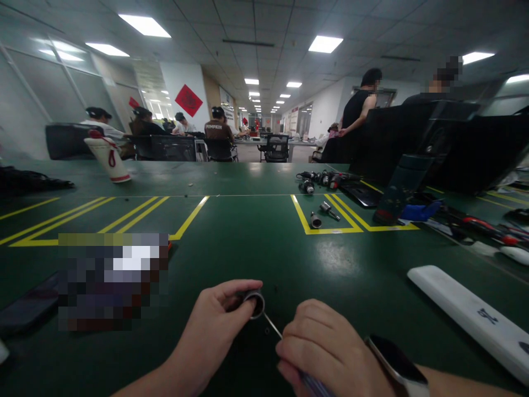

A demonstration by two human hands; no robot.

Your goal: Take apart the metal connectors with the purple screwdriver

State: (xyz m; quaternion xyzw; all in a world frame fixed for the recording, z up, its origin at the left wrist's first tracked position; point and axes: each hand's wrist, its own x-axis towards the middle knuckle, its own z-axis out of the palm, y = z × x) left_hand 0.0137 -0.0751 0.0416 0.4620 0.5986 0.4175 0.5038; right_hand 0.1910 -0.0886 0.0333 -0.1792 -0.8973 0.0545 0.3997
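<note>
Near the front centre of the green table, my left hand (219, 320) pinches a round metal ring-shaped part (257, 305) between thumb and fingers. My right hand (318, 347), with a watch on its wrist, is closed around the handle of a thin screwdriver (273, 326). The screwdriver's metal shaft points up and left, and its tip is at the ring's lower right edge. Whether the tip touches the ring is too small to tell. A tiny dark ring (267, 331) lies just below the shaft.
Two metal parts (316, 220) lie inside a yellow-taped area, with more (308, 186) behind. A white bar (467, 317) and a dark bottle (403, 187) stand or lie at right. A phone (31, 306) and a blurred object (119, 281) are left. People sit beyond.
</note>
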